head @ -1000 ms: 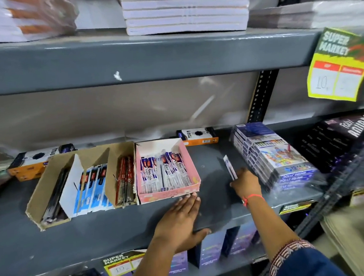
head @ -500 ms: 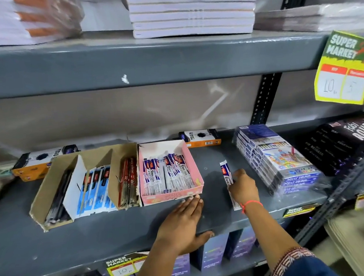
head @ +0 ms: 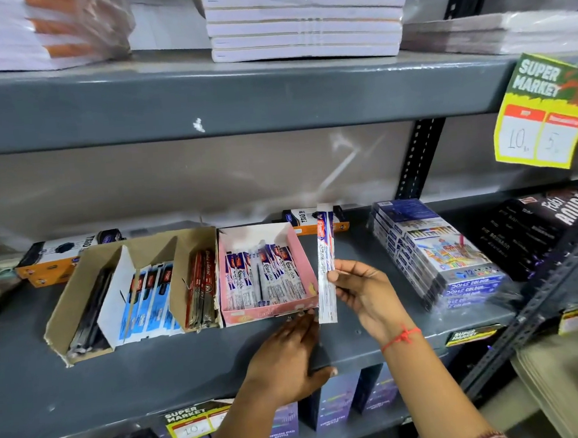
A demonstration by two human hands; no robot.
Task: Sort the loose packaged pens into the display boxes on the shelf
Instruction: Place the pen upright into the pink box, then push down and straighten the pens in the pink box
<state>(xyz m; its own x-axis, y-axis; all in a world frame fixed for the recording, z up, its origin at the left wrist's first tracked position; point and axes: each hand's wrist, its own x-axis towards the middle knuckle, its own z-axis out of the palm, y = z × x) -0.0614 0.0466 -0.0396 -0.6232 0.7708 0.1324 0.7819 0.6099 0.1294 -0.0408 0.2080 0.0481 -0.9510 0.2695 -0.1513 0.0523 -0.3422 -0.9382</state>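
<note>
My right hand (head: 364, 292) pinches a long white, blue and red packaged pen (head: 325, 250) and holds it upright just right of the pink display box (head: 296, 249). That box holds several matching packaged pens (head: 264, 278). My left hand (head: 287, 359) rests flat on the grey shelf (head: 121, 377), fingertips touching the pink box's front right corner. Left of it stands a brown cardboard display box (head: 64, 309) with black pens (head: 89, 318), blue-packaged pens (head: 149, 300) and red-packaged pens (head: 201, 286) in separate compartments.
A stack of wrapped colour-pen packs (head: 433, 249) sits to the right, black boxes (head: 534, 225) beyond it. Orange-and-white boxes (head: 61, 255) lie at the shelf's back. Paper stacks (head: 304, 19) fill the shelf above. A yellow price tag (head: 543, 115) hangs at the right.
My right hand lifted the packaged pen off the shelf, turned it upright and brought it left to the pink box. My left hand stayed at the box's front corner.
</note>
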